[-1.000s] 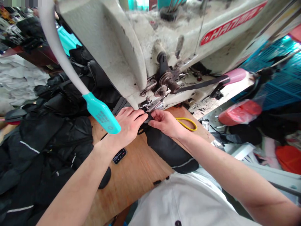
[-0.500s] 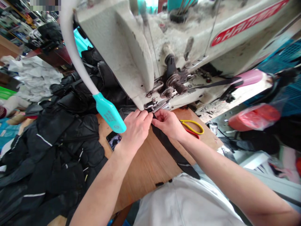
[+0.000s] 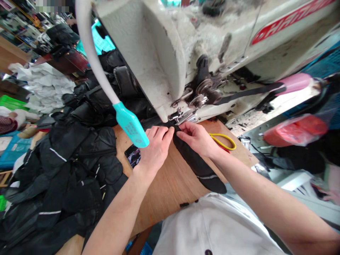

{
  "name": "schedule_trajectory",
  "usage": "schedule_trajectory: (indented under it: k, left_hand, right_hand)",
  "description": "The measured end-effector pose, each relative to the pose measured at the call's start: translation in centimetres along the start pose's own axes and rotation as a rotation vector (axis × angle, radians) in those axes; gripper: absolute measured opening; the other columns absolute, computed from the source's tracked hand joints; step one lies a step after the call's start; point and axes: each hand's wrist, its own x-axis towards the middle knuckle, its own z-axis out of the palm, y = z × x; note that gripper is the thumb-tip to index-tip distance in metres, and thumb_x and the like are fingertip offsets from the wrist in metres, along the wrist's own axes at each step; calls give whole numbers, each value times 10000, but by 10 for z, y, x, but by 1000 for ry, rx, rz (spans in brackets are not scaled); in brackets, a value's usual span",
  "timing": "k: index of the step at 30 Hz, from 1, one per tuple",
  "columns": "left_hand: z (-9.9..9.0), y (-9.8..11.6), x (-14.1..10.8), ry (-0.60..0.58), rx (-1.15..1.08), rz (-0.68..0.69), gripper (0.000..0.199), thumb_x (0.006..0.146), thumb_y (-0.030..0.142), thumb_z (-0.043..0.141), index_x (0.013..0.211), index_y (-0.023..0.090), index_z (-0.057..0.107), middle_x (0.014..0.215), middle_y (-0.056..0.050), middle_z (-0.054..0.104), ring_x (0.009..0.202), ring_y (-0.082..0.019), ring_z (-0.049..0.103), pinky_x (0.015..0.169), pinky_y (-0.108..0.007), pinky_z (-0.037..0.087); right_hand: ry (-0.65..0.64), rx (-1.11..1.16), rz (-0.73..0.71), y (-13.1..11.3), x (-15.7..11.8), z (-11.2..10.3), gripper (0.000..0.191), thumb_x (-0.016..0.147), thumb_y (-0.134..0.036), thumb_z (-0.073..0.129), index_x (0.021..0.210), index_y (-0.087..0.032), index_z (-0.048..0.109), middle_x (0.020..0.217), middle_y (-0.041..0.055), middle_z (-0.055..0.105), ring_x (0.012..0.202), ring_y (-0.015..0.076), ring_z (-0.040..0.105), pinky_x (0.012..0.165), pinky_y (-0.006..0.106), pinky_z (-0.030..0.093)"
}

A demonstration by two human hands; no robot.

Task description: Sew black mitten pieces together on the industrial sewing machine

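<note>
- Our left grip (image 3: 156,152) and right grip (image 3: 196,140) pinch the black fabric strip (image 3: 198,166) just before the presser foot (image 3: 183,116);
- its tail rests on the worktop (image 3: 170,187) near our shirt (image 3: 212,223);
- it lies wider than a moment ago.

The left hand (image 3: 157,150) and right hand (image 3: 196,139) hide the end of the black fabric strip (image 3: 198,164) just below the sewing machine (image 3: 159,53), so its contact with the presser foot (image 3: 182,116) cannot be told. The machine's red lettering (image 3: 292,21) is cut off, and the phone's (image 3: 132,156) screen is unreadable.
</note>
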Motion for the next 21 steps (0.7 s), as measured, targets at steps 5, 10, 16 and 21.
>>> schedule_trajectory:
  k: [5, 10, 16, 21]
  left_hand:
    - [-7, 19, 9, -79, 7, -89, 303, 952, 105, 486, 1201, 138, 655, 891, -80, 636, 848, -242, 574, 710, -366, 467]
    - [-5, 51, 21, -83, -53, -370, 324, 912, 49, 524, 1194, 126, 663, 889, -70, 615, 850, -214, 589, 733, -314, 496]
    - [2, 53, 2, -17, -66, -376, 388, 924, 104, 540, 1304, 153, 593, 1103, -111, 653, 997, -261, 601, 843, -397, 477]
    - [3, 39, -24, 60, -64, -267, 336, 926, 107, 537, 1242, 162, 639, 1051, -100, 669, 988, -263, 585, 863, -401, 450]
  right_hand:
    - [11, -16, -16, 0, -1, 0, 178, 842, -336, 605, 857, -158, 609, 678, -17, 550, 600, 119, 441, 540, 252, 350]
    - [-5, 25, -21, 3, 0, -1, 171, 852, -320, 584, 861, -156, 632, 718, 5, 599, 643, 136, 491, 586, 259, 394]
    - [16, -32, 0, 2, -1, -4, 210, 856, -357, 602, 824, -156, 656, 722, 4, 620, 648, 135, 499, 609, 262, 405]
    - [53, -24, 37, 2, -6, -2, 242, 852, -382, 612, 830, -152, 684, 734, 9, 640, 661, 139, 516, 628, 268, 410]
